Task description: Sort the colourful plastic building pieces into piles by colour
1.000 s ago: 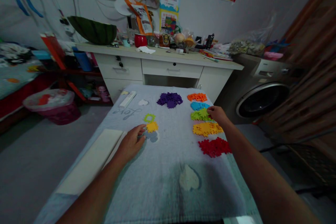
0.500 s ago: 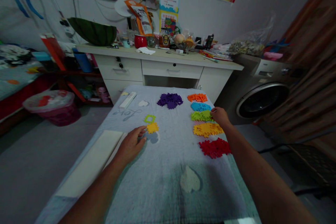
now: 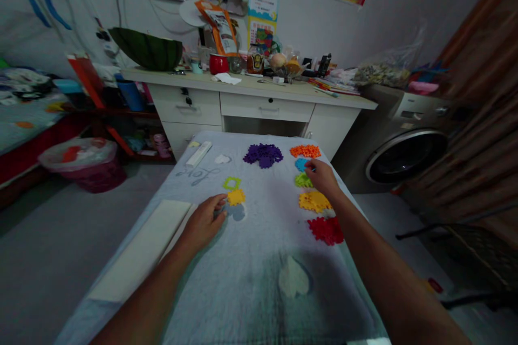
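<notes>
My left hand (image 3: 207, 220) rests on the cloth-covered table with thumb and fingers apart, its fingertips touching the edge of a flat yellow interlocking piece (image 3: 236, 197). A green square frame piece (image 3: 232, 183) lies just beyond the yellow one. My right hand (image 3: 322, 175) reaches over the right side, fingertips pinched at the right part of the blue pieces (image 3: 300, 164); they seem to be on a blue piece. Partly hidden under that hand and forearm are piles of green pieces (image 3: 302, 180), yellow pieces (image 3: 312, 201) and red pieces (image 3: 325, 230). Orange pieces (image 3: 305, 151) lie farther back.
Purple pieces (image 3: 263, 155) form a pile at the table's far middle. A white slab (image 3: 141, 250) and a small white bar (image 3: 199, 154) lie on the left. Behind stands a cluttered desk (image 3: 259, 89), with a washing machine (image 3: 399, 140) to the right.
My right hand has moved left and slightly away from me, from the green pile to the blue pile. My left hand stays beside the yellow piece.
</notes>
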`<state>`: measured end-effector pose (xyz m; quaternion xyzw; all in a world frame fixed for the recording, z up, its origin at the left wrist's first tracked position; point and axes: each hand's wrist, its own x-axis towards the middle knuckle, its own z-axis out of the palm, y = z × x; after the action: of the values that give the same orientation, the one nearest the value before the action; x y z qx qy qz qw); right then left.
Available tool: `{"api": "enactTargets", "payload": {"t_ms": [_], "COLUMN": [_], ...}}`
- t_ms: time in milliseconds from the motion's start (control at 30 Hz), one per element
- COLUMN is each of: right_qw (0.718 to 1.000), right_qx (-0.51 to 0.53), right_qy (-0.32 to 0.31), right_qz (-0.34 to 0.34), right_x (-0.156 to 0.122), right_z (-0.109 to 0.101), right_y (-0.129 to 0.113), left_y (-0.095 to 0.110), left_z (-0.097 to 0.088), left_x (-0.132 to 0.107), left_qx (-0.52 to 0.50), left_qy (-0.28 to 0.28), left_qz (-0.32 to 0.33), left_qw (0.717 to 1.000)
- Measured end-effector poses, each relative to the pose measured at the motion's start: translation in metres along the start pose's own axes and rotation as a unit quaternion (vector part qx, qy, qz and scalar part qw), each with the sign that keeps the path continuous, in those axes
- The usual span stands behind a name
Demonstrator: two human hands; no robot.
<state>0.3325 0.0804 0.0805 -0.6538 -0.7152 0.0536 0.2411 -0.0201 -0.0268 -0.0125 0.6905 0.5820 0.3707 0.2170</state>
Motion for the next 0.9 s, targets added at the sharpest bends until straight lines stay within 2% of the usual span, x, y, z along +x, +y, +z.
{"api": "enactTargets", "payload": {"t_ms": [100,200,333,467,567,700,800,900], "right_qw": [0.987,0.954,0.933,0.927,0.929,0.947,0.964,0.982], "right_qx": [0.039,0.041,0.028,0.009,0.011,0.048,0.069,0.057], "right_qy": [-0.105,-0.192,-0.202,-0.210,-0.212,-0.191,-0.161,-0.109], "right_qz": [-0.119,-0.226,-0.297,-0.311,-0.303,-0.255,-0.200,-0.141], "right_x": [-0.012,-0.029,-0.047,-0.051,-0.051,-0.051,-0.046,-0.039], "right_z": [0.025,0.056,0.095,0.113,0.108,0.080,0.047,0.014], "right_y": [-0.049,-0.092,-0.126,-0.136,-0.135,-0.123,-0.096,-0.051], "left_y": [0.003,0.005,0.003,0.000,-0.002,-0.002,-0.001,-0.001], "left_z": [-0.001,-0.003,-0.002,-0.001,0.000,0.000,0.000,-0.001], "left_x": [0.000,0.000,0.000,0.000,0.000,0.000,0.000,-0.001], "left_qx": [-0.002,0.003,-0.002,-0.005,-0.007,-0.007,-0.005,-0.004], "left_qy": [0.004,0.016,0.025,0.022,0.019,0.012,0.012,0.011], "left_qz": [-0.008,-0.026,-0.037,-0.032,-0.028,-0.026,-0.031,-0.027], "left_qw": [1.000,1.000,0.999,0.999,0.999,1.000,0.999,1.000]}}
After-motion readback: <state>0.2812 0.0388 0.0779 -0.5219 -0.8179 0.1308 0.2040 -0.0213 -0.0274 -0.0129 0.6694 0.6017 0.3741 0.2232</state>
